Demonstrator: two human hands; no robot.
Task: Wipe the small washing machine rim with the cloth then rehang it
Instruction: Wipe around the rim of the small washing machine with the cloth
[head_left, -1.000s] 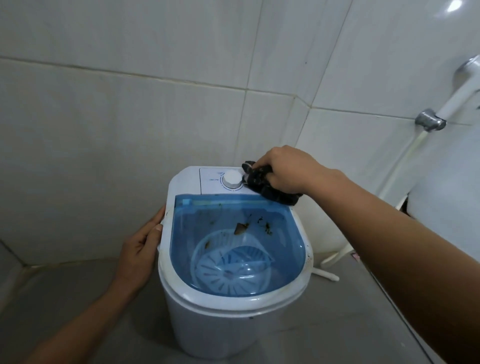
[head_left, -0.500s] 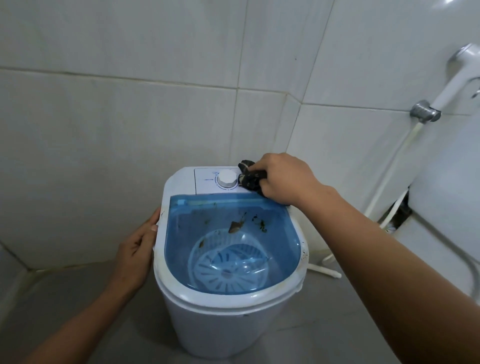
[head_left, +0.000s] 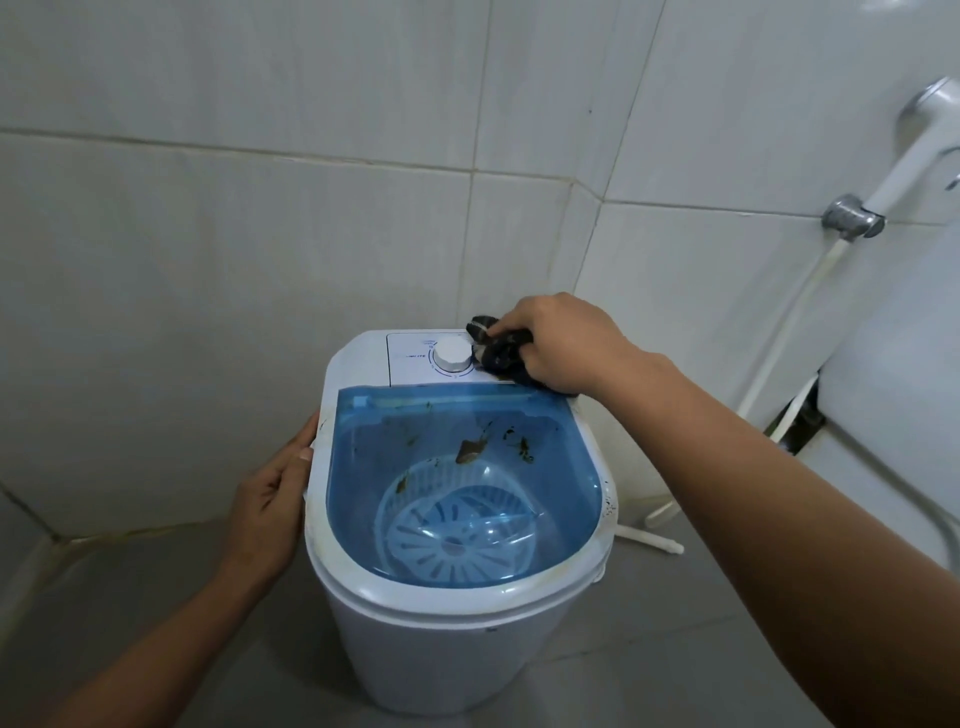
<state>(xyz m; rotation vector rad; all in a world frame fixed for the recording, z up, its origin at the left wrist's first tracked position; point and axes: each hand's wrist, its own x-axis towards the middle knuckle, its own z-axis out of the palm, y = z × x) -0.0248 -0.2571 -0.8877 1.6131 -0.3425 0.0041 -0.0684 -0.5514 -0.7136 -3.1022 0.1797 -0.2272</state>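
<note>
A small white washing machine (head_left: 447, 649) stands on the grey floor in a tiled corner. Its blue see-through lid (head_left: 467, 467) carries brown dirt specks, and a white rim (head_left: 319, 493) runs round it. My right hand (head_left: 561, 348) grips a bunched dark cloth (head_left: 498, 353) and presses it on the back right of the top panel, just right of the white dial (head_left: 453, 355). My left hand (head_left: 272, 499) rests against the machine's left side, fingers along the rim and holding nothing.
White tiled walls close in behind and to the right. A white spray hose (head_left: 779, 332) hangs from a chrome wall fitting (head_left: 852, 221) at right, above a white fixture (head_left: 893, 405). A white pipe end (head_left: 652, 538) lies on the floor behind the machine.
My right hand has drawn the cloth along the back right of the top panel, beside the dial. My left hand stays on the machine's left side.
</note>
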